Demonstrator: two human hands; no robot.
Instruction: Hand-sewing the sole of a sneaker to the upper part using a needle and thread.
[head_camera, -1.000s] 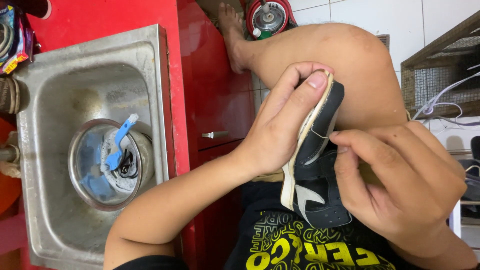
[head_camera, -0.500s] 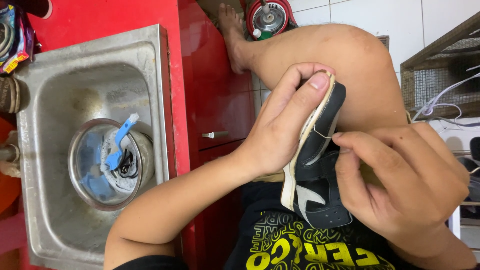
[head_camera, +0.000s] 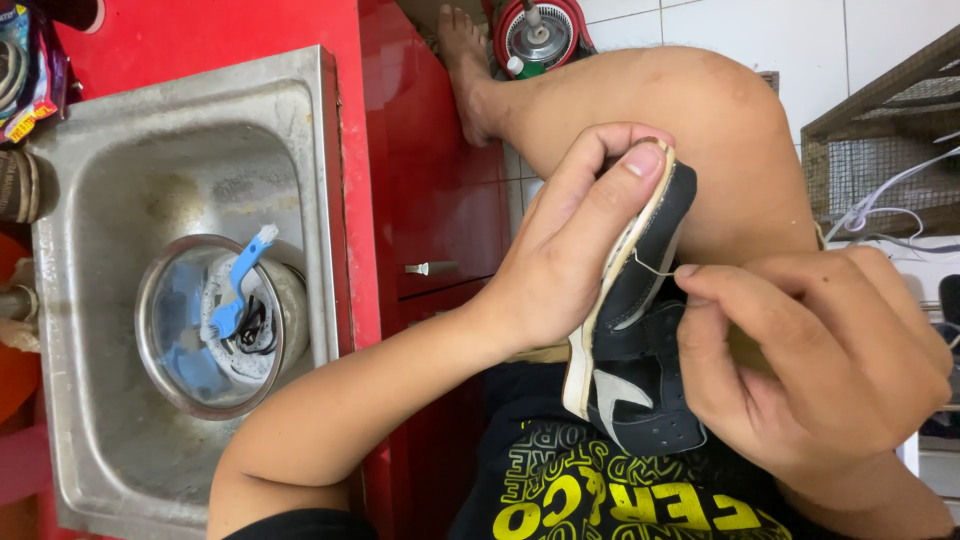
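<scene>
Red counter (head_camera: 200, 40) w/ steel sink (head_camera: 110, 130) at left; left hand (head_camera: 570, 250) clamped round dark shoe (head_camera: 640, 340), right hand (head_camera: 800, 350) pinching thread (head_camera: 652, 267).

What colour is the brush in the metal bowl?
Blue, with a white head. The brush lies in the bowl, seen in the head view.

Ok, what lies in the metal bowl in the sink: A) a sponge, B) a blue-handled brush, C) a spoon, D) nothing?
B: a blue-handled brush lies in the water in the metal bowl, which stands in the sink.
</scene>
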